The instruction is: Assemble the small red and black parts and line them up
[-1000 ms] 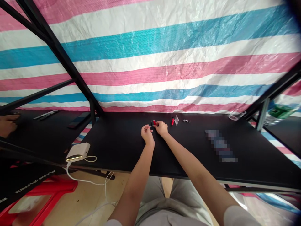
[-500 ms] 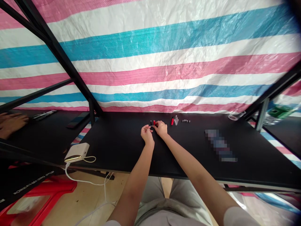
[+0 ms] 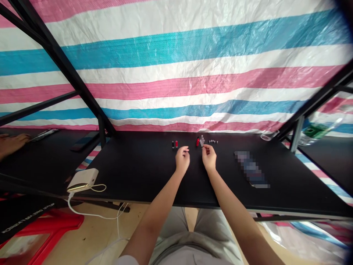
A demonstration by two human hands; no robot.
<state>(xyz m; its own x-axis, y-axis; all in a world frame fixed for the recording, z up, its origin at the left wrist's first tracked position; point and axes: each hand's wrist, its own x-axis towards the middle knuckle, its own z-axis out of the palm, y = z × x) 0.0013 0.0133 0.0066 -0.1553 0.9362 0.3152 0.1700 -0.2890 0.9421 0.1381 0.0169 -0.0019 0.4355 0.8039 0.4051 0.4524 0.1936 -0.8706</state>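
My left hand [image 3: 182, 159] hovers over the black table with its fingers loosely curled, thumb and forefinger apart, and nothing visible between them. Just beyond it a small black cylinder [image 3: 173, 144] and a small red cylinder [image 3: 177, 144] stand side by side. My right hand [image 3: 209, 157] pinches with thumb and forefinger at the near end of a small cluster of clear tubes [image 3: 202, 140]; its fingertips partly cover the piece they grip. Left of the tubes is a red piece with a dark part [image 3: 198, 141]. To their right, several tiny shiny pieces [image 3: 213, 141] lie in a row.
A pixelated flat object [image 3: 251, 169] lies on the right of the table [image 3: 138, 165]. A white box with a cable [image 3: 82, 179] sits at the left front edge. Black frame posts [image 3: 102, 130] flank the table. At far left another person's hand [image 3: 12, 143] rests on a neighbouring table.
My hands were together by the black and red cylinders. They have separated, the right moving rightward to the clear tubes, the left slightly rightward. The two cylinders now stand uncovered.
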